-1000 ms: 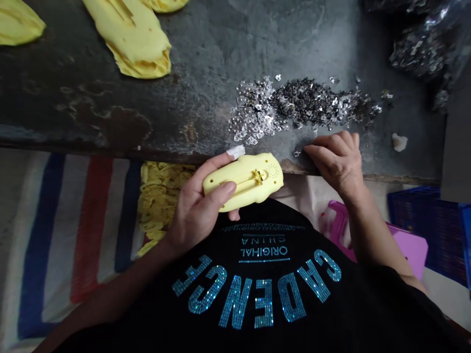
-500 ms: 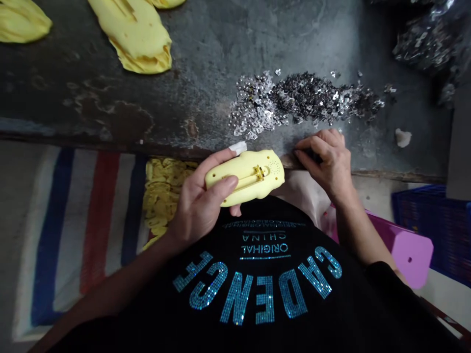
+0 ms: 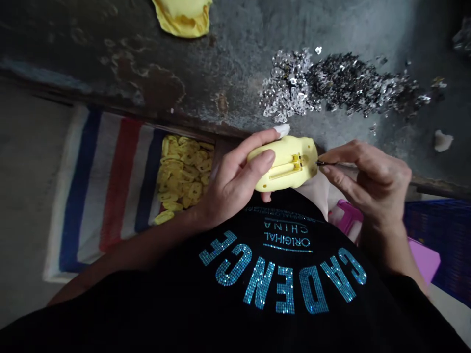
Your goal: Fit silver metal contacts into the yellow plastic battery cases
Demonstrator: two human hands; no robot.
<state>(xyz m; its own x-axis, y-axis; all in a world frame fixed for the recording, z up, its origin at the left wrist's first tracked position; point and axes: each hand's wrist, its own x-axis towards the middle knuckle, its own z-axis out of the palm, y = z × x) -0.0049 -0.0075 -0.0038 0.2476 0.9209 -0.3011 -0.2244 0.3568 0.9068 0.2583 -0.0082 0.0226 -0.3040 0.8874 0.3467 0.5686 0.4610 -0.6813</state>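
Observation:
My left hand [image 3: 235,176] is closed around a pale yellow plastic shell [image 3: 289,181], thumb on top and fingers beneath. The shell has a long battery slot, small screw holes and rounded edges. White tape wraps the tip of my left index finger. At the shell's right end, my right hand [image 3: 371,179] pinches a small dark metal piece [image 3: 321,163] between thumb and forefinger. Its tip meets the shell's edge; its exact shape is too small to make out. Beyond both hands lies a heap of small stamped metal pieces [image 3: 353,83] on the worn grey table [image 3: 235,63].
A striped sack [image 3: 117,181] and a pile of yellow plastic parts [image 3: 184,171] are below the table at left. One yellow piece [image 3: 184,17] lies at the back. A white lump [image 3: 443,140], a blue crate [image 3: 437,235] and a pink plastic object [image 3: 425,260] are at right.
My right hand has come from the table edge by the metal heap to the shell's right end, bringing the small dark metal piece. The view has shifted, so the table sits higher in it.

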